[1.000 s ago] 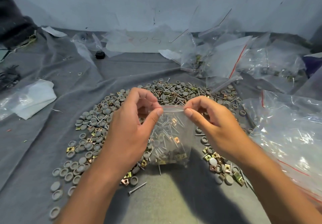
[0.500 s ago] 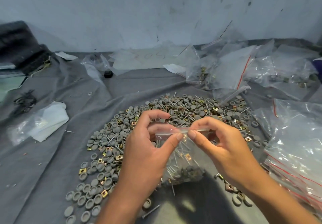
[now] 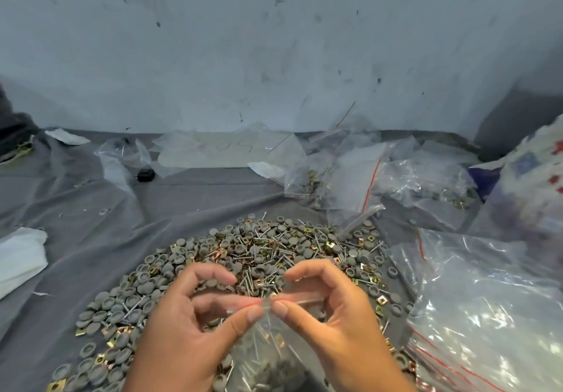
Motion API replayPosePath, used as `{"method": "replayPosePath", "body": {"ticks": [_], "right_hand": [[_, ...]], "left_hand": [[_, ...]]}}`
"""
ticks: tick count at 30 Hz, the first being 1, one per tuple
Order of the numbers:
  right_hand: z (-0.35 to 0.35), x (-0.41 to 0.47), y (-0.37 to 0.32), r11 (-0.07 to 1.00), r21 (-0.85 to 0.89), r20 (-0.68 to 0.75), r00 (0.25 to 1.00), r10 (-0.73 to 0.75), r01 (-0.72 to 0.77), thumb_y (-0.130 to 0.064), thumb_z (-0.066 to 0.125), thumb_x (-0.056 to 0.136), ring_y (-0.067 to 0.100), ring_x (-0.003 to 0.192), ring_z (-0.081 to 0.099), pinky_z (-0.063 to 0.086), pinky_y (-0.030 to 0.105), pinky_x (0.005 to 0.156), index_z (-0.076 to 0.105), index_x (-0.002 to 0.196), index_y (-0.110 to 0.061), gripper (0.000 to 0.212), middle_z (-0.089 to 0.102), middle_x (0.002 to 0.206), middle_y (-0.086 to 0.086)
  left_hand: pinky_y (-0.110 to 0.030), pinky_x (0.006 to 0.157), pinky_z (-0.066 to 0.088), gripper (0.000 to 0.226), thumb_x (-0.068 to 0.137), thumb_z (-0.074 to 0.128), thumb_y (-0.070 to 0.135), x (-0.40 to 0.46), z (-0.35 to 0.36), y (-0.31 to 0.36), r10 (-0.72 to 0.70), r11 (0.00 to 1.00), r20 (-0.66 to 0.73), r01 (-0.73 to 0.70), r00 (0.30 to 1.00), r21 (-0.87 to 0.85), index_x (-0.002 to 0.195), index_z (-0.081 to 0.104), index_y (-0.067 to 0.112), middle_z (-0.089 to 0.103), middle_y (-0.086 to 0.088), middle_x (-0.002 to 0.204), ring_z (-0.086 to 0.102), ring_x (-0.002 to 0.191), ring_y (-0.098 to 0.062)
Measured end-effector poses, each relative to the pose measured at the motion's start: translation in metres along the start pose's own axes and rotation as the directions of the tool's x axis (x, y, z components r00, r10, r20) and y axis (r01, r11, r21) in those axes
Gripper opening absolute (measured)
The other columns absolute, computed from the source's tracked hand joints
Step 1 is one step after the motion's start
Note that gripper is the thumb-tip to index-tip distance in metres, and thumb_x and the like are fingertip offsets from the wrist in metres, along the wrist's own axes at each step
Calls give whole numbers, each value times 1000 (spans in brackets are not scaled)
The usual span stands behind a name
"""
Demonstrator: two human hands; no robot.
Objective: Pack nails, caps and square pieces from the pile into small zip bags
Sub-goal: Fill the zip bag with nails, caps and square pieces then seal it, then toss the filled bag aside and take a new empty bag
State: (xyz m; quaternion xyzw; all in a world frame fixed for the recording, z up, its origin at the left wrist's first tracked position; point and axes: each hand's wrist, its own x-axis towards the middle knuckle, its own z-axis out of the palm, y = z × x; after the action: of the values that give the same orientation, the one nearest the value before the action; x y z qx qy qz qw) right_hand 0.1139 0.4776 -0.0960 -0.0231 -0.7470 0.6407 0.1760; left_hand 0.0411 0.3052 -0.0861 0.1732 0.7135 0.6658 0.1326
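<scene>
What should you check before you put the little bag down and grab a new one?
1. Both hands on the zip strip: ok. The left hand and right hand each pinch the top edge of the small clear plastic zip bag.
2. Zip pressed shut all the way: cannot tell; the strip is blurred.
3. Nails inside: ok, thin silver nails show through the plastic.
4. Square pieces inside: ok, a gold one shows.
5. Caps inside: cannot tell; the dark shapes at the bottom are unclear.
6. More parts left to pack: ok. The pile of grey round caps, nails and gold square pieces lies on the grey cloth.
</scene>
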Motion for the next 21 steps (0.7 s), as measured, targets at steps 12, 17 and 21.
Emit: {"method": "replayPosePath", "body": {"ticks": [12, 17, 21], "right_hand": [[-19, 8, -12, 987, 99, 165, 980, 109, -126, -22, 74, 90, -6, 68, 65, 46, 6, 64, 69, 115, -21, 25, 79, 96, 1], [-19, 7, -8, 995, 14, 131, 987, 97, -100, -25, 69, 90, -5, 74, 66, 46, 6, 67, 71, 116, -23, 26, 79, 99, -4], [-17, 6, -6, 996, -83, 122, 991, 48, -38, -36, 77, 82, 4, 94, 73, 53, 13, 81, 70, 112, -44, 31, 78, 99, -10]], "left_hand": [[-36, 59, 52, 46, 62, 78, 14, 6, -10, 1, -54, 997, -55, 51, 997, -51, 104, 62, 10, 77, -15, 82, 64, 73, -52], [-21, 59, 57, 63, 53, 83, 20, 2, -1, 4, -25, 999, 12, 26, 1000, -46, 111, 59, 15, 77, -12, 84, 74, 71, -24], [-31, 61, 55, 59, 50, 87, 30, -2, -2, 2, -14, 998, -35, 16, 999, 68, 101, 59, 20, 77, -3, 77, 73, 67, -20]]}}
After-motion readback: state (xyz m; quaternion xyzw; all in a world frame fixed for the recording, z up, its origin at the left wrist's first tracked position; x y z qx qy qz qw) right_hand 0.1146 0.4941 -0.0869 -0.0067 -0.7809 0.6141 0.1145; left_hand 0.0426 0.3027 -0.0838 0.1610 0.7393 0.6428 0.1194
